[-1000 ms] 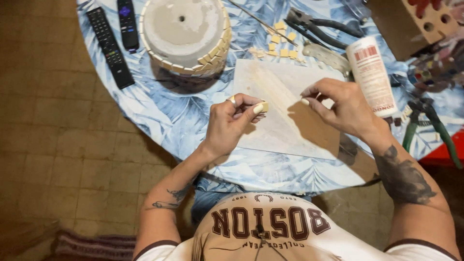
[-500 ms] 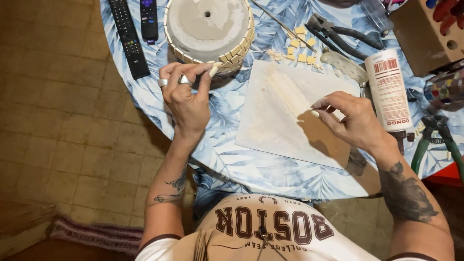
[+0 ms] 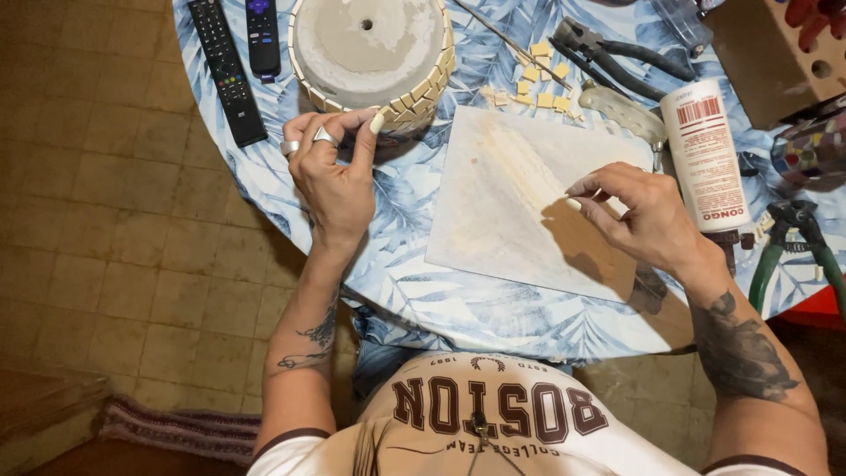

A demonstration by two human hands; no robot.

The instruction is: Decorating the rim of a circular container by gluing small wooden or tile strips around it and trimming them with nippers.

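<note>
While the right hand [image 3: 648, 220] stays pinched, seemingly empty, over the white board [image 3: 520, 198], the left hand [image 3: 335, 167] has been moved from board to upturned pot [image 3: 370, 53] on the desk [image 3: 414, 291]; a small tile [image 3: 377, 122] is pressed onto its rim row.

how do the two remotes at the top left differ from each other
The long remote is slim, shows almost whole and is packed with many small buttons; the short remote is stubbier, cut off by the top edge and has few buttons, with a purple patch near the top. The long one lies slanted at the table's rim; the short one lies straighter, closer to the upturned pot. Both are black, face up and untouched.
</note>
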